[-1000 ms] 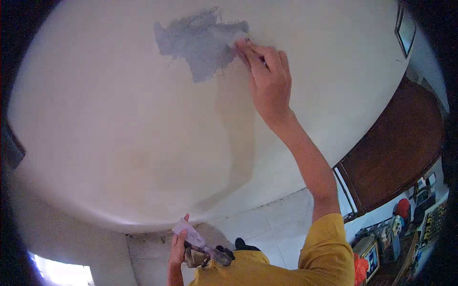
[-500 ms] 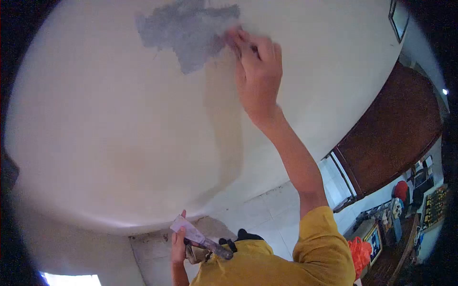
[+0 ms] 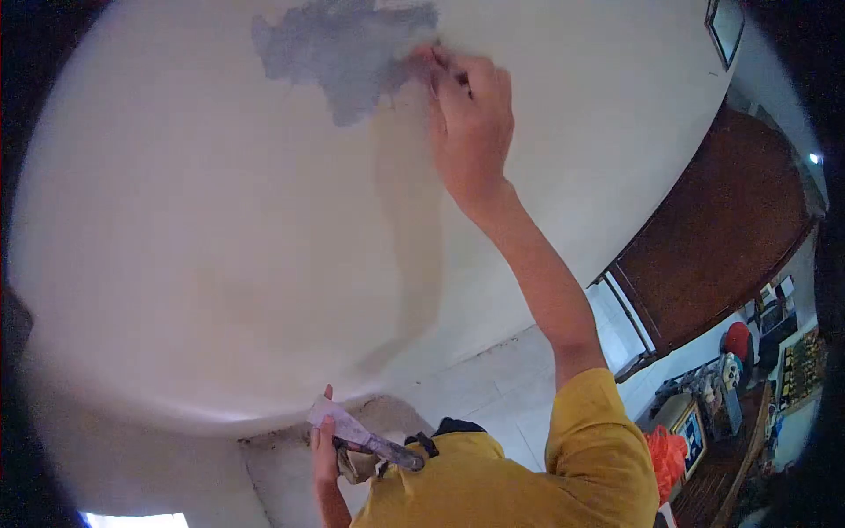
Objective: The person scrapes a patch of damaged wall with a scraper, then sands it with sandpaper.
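A grey patch (image 3: 339, 53) with ragged edges shows on the pale wall at the top of the head view. My right hand (image 3: 475, 132) is raised to the patch's right edge, its fingers closed in a pinch against the wall. Something dark shows between those fingers, but I cannot make out what it is. Low in the view, my left hand (image 3: 324, 449) is closed on a putty knife (image 3: 348, 427), with the pale blade at the upper left and the dark, stained handle towards my chest. A brownish, crumpled-looking thing (image 3: 356, 466) is partly hidden beneath the knife.
Pale floor tiles (image 3: 493, 387) lie below the wall. To the right are a dark brown panel (image 3: 731, 229), a red plastic bag (image 3: 667, 462), a framed picture (image 3: 694, 436) and assorted items on a wooden surface. A mirror-like frame (image 3: 726, 33) hangs at the upper right.
The view has shifted slightly, so the patch sits a little higher. My right hand stays at the patch's right edge, and my left hand still holds the putty knife.
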Motion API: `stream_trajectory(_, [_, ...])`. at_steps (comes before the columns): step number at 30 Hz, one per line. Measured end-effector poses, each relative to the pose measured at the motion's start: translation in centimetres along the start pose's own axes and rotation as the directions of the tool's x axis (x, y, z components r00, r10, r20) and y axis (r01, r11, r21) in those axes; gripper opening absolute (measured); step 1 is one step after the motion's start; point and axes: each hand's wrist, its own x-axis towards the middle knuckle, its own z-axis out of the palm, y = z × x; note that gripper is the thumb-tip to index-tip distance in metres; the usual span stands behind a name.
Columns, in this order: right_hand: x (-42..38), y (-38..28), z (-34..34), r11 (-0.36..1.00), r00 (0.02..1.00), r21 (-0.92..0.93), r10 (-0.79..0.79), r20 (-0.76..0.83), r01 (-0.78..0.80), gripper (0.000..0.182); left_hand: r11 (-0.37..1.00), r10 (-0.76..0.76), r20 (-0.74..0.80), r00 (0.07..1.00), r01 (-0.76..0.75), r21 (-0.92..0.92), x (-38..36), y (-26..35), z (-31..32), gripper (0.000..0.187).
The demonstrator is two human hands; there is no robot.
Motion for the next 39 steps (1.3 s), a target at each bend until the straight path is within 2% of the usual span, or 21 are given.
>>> stream_trajectory(1, [0.4, -0.1, 0.1, 1.0, 1.0, 0.013, 0.005, -0.008, -0.005, 0.018, 1.0, -0.005, -0.009, 1.0, 0.005, 0.021, 0.2, -0.5, -0.5, 0.05])
stream_trajectory(4, [-2.1, -1.2, -0.6, 0.996, 0.993, -0.078, 0.043, 0.11, -0.034, 0.03, 0.996, -0.043, 0.024, 0.999, 0.041, 0.083, 3.1, -7.1, -3.7, 0.05])
stream_trajectory(7, [-1.7, -0.2, 0.1, 0.999, 0.999, 0.013, -0.04, 0.02, 0.04, 0.031, 0.995, 0.073, 0.099, 0.992, -0.079, 0.056, 0.9, -1.0, -1.1, 0.055])
stream_trajectory(10, [0.1, -0.5, 1.1, 0.995, 0.999, -0.101, -0.023, -0.034, 0.02, 0.023, 0.995, 0.006, 0.172, 0.985, 0.01, -0.094, 1.5, -3.2, -2.5, 0.051])
stream_trajectory(13, [-1.8, -0.5, 1.4, 0.999, 0.999, -0.03, -0.037, 0.006, 0.037, 0.024, 1.0, 0.007, 0.08, 0.997, -0.005, -0.025, -0.2, 0.4, -0.8, 0.051])
stream_trajectory(16, [-0.6, -0.1, 1.5, 0.999, 1.0, 0.032, -0.021, 0.004, 0.021, 0.024, 0.999, -0.017, 0.018, 1.0, 0.018, -0.05, 1.4, -3.2, -1.9, 0.052])
stream_trajectory(19, [-3.9, -1.3, 1.6, 0.997, 0.996, -0.035, -0.061, 0.062, 0.063, 0.023, 0.993, 0.119, 0.144, 0.982, -0.117, -0.024, 0.6, -0.9, -1.2, 0.053])
stream_trajectory(22, [-2.4, 0.4, 1.8, 0.996, 0.993, -0.039, -0.077, 0.085, 0.081, 0.024, 1.0, 0.001, 0.019, 1.0, -0.002, 0.024, 0.0, -0.3, -0.6, 0.053])
stream_trajectory(23, [-1.0, 0.6, 1.7, 0.999, 0.997, -0.045, -0.001, 0.078, 0.004, 0.025, 1.0, -0.016, 0.047, 0.999, 0.017, -0.02, -0.1, 0.1, -0.4, 0.053])
stream_trajectory(25, [-1.7, -0.3, 2.5, 0.999, 0.998, -0.04, -0.007, 0.07, 0.01, 0.019, 0.993, -0.049, 0.104, 0.993, 0.06, -0.106, -0.3, 0.7, -0.1, 0.052])
stream_trajectory(26, [-2.3, -0.8, 2.8, 0.999, 0.998, -0.034, -0.009, 0.062, 0.011, 0.016, 0.993, -0.023, 0.087, 0.996, 0.033, -0.114, -0.1, -0.1, -0.4, 0.052])
stream_trajectory(27, [-3.3, -1.3, 2.5, 1.0, 0.994, 0.01, -0.024, 0.108, 0.023, 0.02, 0.992, 0.009, 0.065, 0.998, -0.001, -0.125, 0.4, -1.3, -0.6, 0.052])
stream_trajectory(30, [-2.6, 1.1, 3.1, 0.988, 0.987, 0.025, -0.152, 0.055, 0.151, 0.025, 0.986, 0.061, 0.044, 0.997, -0.054, -0.155, 0.8, -2.1, -0.2, 0.051])
stream_trajectory(33, [-1.1, 0.6, 3.5, 0.997, 0.997, -0.046, -0.061, 0.048, 0.064, 0.024, 0.989, 0.027, 0.058, 0.998, -0.018, -0.147, 0.2, -1.4, 0.2, 0.052])
stream_trajectory(36, [-4.8, -0.6, 3.6, 0.991, 0.977, 0.001, -0.13, 0.168, 0.131, 0.021, 0.986, 0.049, 0.112, 0.993, -0.03, -0.164, 0.6, -2.0, -0.7, 0.051])
stream_trajectory(39, [-3.3, 1.7, 4.6, 0.98, 0.97, -0.025, -0.191, 0.148, 0.197, 0.035, 0.982, 0.074, 0.112, 0.991, -0.053, -0.18, 0.6, -2.2, -0.3, 0.051])
